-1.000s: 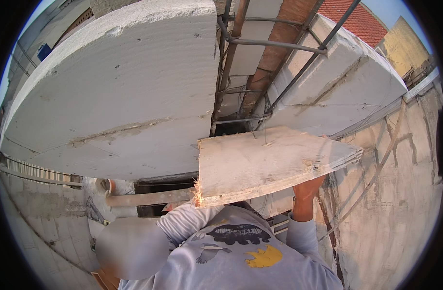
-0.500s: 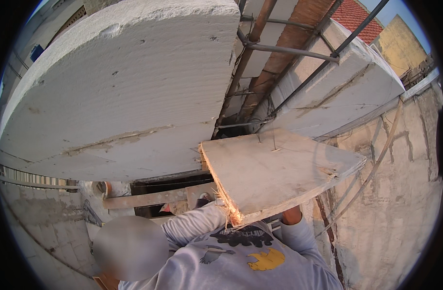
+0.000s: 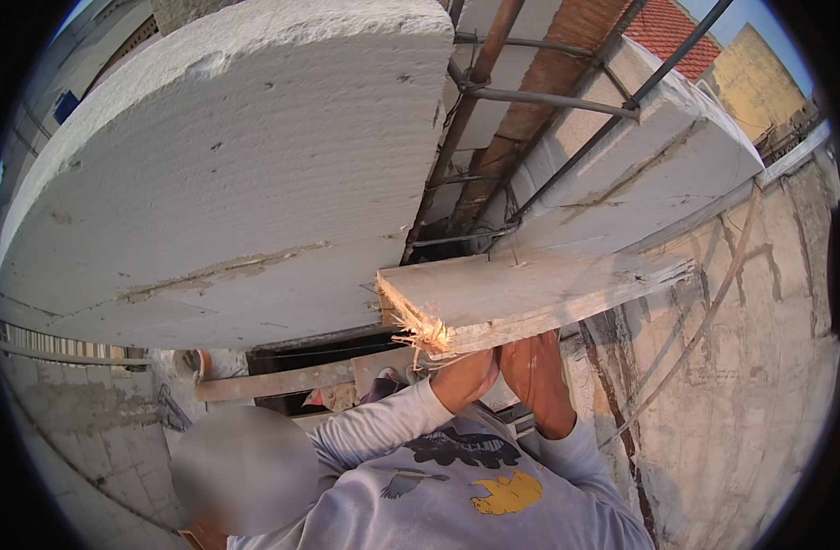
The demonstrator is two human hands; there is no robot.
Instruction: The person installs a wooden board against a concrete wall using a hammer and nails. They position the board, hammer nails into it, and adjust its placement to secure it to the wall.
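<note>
A thick, pale wooden board [image 3: 521,289] sticks out below the concrete, with splintered wood [image 3: 426,332] at its near left corner and nails standing in its upper face. Beneath its near edge, my left hand [image 3: 466,378] comes up from the left, heel of the palm close under the wood. My right hand [image 3: 534,380] reaches up beside it, nearly touching it, also against the board's underside. The board hides the fingers of both hands, so their grip does not show. Both sleeves are light grey.
A large white concrete slab [image 3: 227,174] overhangs at left, a second concrete piece [image 3: 653,165] at right. Rusty metal bars [image 3: 553,99] cross the gap between them. A plank [image 3: 278,380] lies at lower left; a rough wall [image 3: 731,385] with a slanting cable stands at right.
The board's near edge has risen, so its top face looks narrower. My hands and wrists, mostly hidden under it before, now show below the edge.
</note>
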